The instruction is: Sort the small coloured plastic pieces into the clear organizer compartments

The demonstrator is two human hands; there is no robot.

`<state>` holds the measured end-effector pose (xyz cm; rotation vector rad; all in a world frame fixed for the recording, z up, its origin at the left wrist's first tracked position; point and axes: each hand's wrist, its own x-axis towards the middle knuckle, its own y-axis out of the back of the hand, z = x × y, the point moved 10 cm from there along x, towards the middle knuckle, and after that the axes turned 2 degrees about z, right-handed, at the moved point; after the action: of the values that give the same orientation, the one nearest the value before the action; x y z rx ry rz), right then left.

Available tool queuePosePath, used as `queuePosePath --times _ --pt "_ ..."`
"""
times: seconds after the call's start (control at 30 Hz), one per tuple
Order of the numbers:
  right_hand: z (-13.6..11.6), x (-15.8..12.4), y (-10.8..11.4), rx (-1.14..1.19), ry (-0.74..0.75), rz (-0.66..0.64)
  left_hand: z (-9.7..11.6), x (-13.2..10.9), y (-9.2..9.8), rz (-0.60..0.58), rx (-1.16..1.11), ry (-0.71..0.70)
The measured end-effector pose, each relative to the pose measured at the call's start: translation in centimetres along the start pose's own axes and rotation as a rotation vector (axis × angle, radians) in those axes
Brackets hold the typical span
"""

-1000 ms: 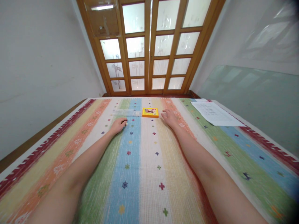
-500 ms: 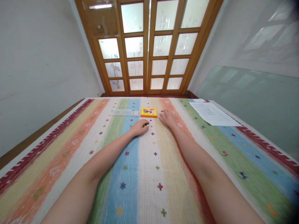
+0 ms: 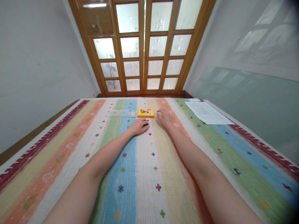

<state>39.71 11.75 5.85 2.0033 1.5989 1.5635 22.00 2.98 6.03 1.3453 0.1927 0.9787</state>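
Observation:
My left hand point(image 3: 138, 126) rests low over the middle of the table, its fingers curled round a small black and yellow object point(image 3: 145, 125). Most of that object is hidden by the fingers, and its kind does not show. Just beyond it lies a flat yellow box point(image 3: 145, 113) with a printed picture on top. To the right of the box is my right hand point(image 3: 164, 118), fingers bent and closed near the cloth. Whatever they pinch, if anything, is too small to make out. A clear plastic case point(image 3: 121, 113) lies flat left of the yellow box.
A striped tablecloth point(image 3: 147, 174) covers the table. Printed paper sheets point(image 3: 207, 112) lie at the far right. Behind the table stand wooden doors with glass panes point(image 3: 143, 46), and a glass panel point(image 3: 245, 96) leans by the right wall.
The whole view has shifted slightly left as my head turned. My left fingers have closed a little further over the small object; my right hand has barely moved.

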Motion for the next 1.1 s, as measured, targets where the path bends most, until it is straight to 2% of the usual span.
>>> queuePosePath --times 0.27,0.57,0.9,1.1 --pt "-2.0 -0.2 0.4 0.045 0.084 0.04 -0.3 -0.2 0.0 0.038 -0.03 0.016" --pt "-2.9 -0.4 0.7 0.033 0.081 0.019 0.4 -1.5 1.2 -0.007 -0.056 -0.038" --pt "-2.6 -0.4 0.4 0.023 0.079 0.008 0.2 -1.7 0.0 -0.027 -0.029 -0.001" --pt "-2.6 -0.4 0.2 0.024 0.071 0.005 0.9 -1.5 -0.2 -0.032 -0.007 -0.009"
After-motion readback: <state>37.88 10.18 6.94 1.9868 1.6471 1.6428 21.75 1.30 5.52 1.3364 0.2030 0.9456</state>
